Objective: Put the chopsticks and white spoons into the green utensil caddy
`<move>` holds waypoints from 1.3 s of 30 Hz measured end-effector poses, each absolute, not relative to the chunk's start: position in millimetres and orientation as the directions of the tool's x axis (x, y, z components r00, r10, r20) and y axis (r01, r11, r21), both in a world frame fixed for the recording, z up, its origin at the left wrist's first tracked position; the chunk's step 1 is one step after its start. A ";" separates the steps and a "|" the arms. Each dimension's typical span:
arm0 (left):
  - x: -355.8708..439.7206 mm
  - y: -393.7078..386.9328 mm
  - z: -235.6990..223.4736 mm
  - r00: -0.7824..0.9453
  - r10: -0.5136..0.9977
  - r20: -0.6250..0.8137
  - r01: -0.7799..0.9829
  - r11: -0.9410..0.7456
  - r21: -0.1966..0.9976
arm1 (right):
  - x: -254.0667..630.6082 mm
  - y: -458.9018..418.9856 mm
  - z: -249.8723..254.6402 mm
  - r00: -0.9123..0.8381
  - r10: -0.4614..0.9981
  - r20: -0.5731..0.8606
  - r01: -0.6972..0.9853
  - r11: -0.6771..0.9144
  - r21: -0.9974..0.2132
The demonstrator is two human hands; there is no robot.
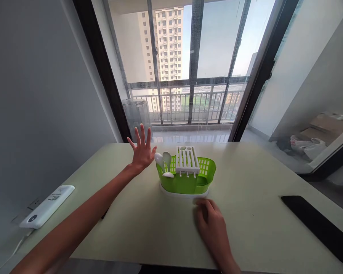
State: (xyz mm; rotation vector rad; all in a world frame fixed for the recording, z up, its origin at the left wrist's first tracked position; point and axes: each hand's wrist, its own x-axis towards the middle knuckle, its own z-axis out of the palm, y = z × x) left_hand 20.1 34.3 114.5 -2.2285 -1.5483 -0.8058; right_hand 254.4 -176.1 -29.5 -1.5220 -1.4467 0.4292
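Note:
A bright green plastic basket (183, 184) with slotted walls stands on a white base tray (185, 195). A white slotted rack (188, 160) sits across its rim, with small hooks along its front. White spoons (167, 159) stand upright at the basket's left end, and a white spoon-like bowl (168, 175) shows below them. My left hand (142, 154) is raised left of the spoons, fingers spread, holding nothing. My right hand (213, 224) is low at the basket's front right, fingers curled and slightly blurred. Nothing shows in it.
The basket is on a pale table (254, 228). A white power strip (50, 205) with a cable lies at the left edge, and a long black flat object (317, 228) at the right. A small dark item (105, 214) is partly hidden by my left forearm. Glass doors stand behind.

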 end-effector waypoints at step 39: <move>42.7 -29.7 132.4 0.696 0.582 0.420 0.502 -0.813 0.295 | 256.2 -175.9 -30.9 0.229 0.919 0.320 0.572 0.139 -0.809</move>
